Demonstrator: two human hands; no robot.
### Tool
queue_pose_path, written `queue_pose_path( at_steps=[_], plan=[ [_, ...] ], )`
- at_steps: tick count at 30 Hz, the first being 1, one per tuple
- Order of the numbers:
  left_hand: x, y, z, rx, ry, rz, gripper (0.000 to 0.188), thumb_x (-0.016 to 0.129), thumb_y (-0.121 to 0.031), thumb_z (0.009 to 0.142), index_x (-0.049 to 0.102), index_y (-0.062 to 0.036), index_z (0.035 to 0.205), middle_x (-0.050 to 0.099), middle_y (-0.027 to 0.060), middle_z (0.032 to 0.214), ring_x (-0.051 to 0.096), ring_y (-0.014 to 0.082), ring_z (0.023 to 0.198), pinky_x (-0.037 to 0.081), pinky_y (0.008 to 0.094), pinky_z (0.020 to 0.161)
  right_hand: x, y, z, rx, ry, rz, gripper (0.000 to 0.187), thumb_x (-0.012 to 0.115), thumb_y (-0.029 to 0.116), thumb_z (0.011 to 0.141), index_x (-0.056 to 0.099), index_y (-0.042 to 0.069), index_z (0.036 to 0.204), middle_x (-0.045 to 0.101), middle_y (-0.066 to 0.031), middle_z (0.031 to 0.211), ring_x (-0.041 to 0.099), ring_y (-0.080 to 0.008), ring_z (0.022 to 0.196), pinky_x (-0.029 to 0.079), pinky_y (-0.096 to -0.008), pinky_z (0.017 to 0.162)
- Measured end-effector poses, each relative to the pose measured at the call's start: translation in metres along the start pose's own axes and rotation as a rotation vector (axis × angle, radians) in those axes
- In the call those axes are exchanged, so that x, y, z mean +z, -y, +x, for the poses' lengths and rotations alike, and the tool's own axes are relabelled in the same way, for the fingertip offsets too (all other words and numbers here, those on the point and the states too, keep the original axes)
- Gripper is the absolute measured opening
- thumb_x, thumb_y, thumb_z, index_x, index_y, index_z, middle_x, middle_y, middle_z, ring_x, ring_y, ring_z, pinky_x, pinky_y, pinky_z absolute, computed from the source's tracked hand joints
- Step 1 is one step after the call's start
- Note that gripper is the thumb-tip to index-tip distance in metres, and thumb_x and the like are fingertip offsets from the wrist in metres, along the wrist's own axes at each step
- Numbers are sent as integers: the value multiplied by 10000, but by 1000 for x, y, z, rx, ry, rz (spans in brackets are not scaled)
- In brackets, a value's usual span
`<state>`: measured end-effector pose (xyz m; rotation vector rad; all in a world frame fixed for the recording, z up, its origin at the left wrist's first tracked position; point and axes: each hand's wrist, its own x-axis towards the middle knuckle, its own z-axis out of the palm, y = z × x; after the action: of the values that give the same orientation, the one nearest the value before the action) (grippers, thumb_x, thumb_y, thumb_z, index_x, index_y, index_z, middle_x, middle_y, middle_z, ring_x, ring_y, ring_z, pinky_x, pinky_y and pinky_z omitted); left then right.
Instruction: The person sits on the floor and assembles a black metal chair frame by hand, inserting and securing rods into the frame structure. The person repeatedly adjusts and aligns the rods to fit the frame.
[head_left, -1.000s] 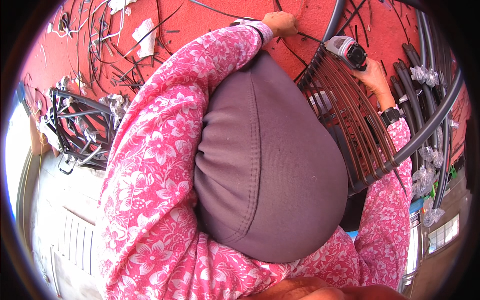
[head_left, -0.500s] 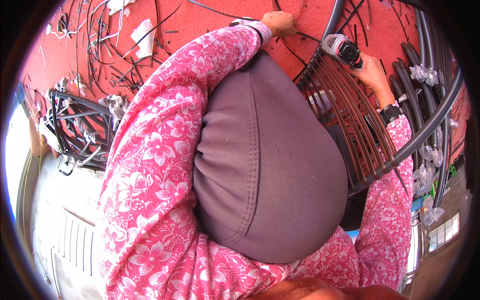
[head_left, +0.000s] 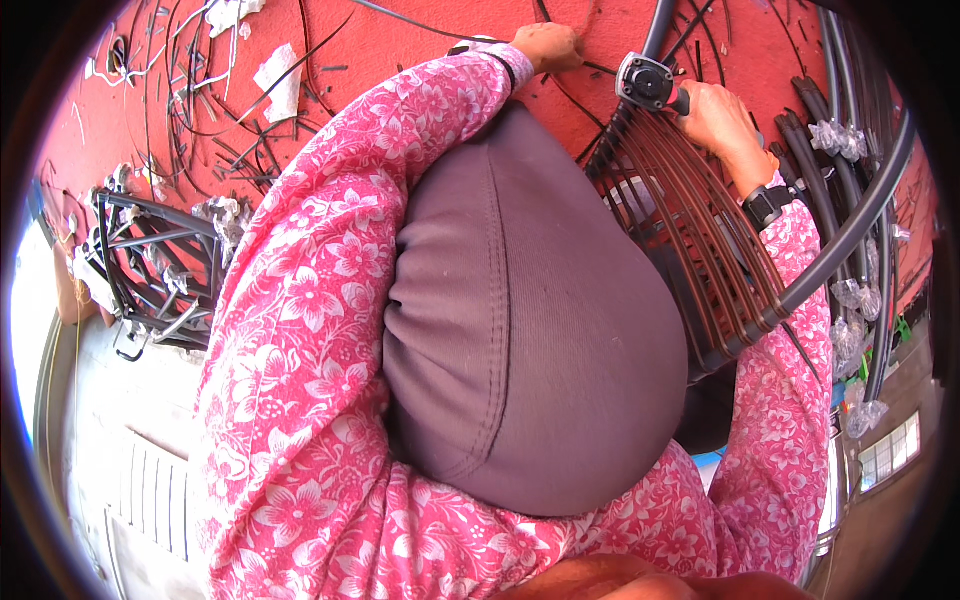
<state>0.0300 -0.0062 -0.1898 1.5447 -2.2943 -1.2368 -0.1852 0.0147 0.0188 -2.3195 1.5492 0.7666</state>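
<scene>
Now your right hand (head_left: pixel 718 118) is wrapped round the handle of the power tool (head_left: pixel 646 82), which has swung up and left since a second ago: its round black face, seen at a slant before, points toward you, and it sits at the upper corner of the tubular frame (head_left: pixel 848 240). Your left hand (head_left: pixel 548 48) has its fingers curled together on a dark strip (head_left: pixel 600 69) that runs across to that corner; it keeps its earlier pose, though the whole view has slid slightly left. Between the frame's tubes, just below the tool, brown strips (head_left: pixel 705 225) stretch side by side. Your black wristwatch (head_left: pixel 768 205) is close beside them. Blocking the middle of your view is a broad stitched grey-brown cloth (head_left: pixel 560 330), covering part of the frame's near side. Farther right, dark tubes (head_left: pixel 838 90) with clear plastic wrapping (head_left: pixel 838 138) lie near your wrist. Well off to the left, beyond your floral sleeve (head_left: pixel 320 260), are strip scraps and crumpled white sheeting (head_left: pixel 278 84) on the red surface (head_left: pixel 400 35), and stacked black frames (head_left: pixel 165 255).
</scene>
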Motion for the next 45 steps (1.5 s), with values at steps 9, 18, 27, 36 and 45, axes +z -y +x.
queue_pose_path(
  at_steps=[9,18,27,36,45],
  plan=[
    [-5,-3,-7,-8,-24,-38,313,573,-332,838,756,-233,1073,724,118,1127,669,322,1106,515,434,962,38,-34,-36,272,-228,197,409,714,328,803,683,113,1149,695,-258,944,667,-439,948,522,-513,823],
    [0,5,-6,-3,-32,26,379,590,-401,885,718,-224,1195,722,101,1123,665,312,1101,507,449,962,97,-109,-16,526,-460,266,695,813,326,789,545,94,1387,696,-200,1168,679,-348,1061,514,-430,908],
    [4,4,-1,-21,-60,115,338,593,-387,900,719,-148,1103,720,136,1088,662,362,1081,504,496,940,-21,-64,-47,293,-620,1609,588,532,406,1021,509,-59,1380,660,-198,1223,639,-293,1153,502,-386,980],
    [-19,-16,-18,322,-224,10,272,586,-319,941,710,-84,997,727,112,902,714,300,855,566,408,744,-140,55,-143,3,-399,2036,343,452,263,1081,534,-38,1223,492,-28,827,445,-92,615,387,-252,559],
    [-64,-19,-16,338,-139,-418,310,494,-171,991,515,-91,1290,680,193,1080,669,356,1034,558,417,854,-202,44,-199,-359,-474,2005,350,503,335,1057,588,-2,1099,432,12,711,379,-82,509,350,-251,486]
  ],
)
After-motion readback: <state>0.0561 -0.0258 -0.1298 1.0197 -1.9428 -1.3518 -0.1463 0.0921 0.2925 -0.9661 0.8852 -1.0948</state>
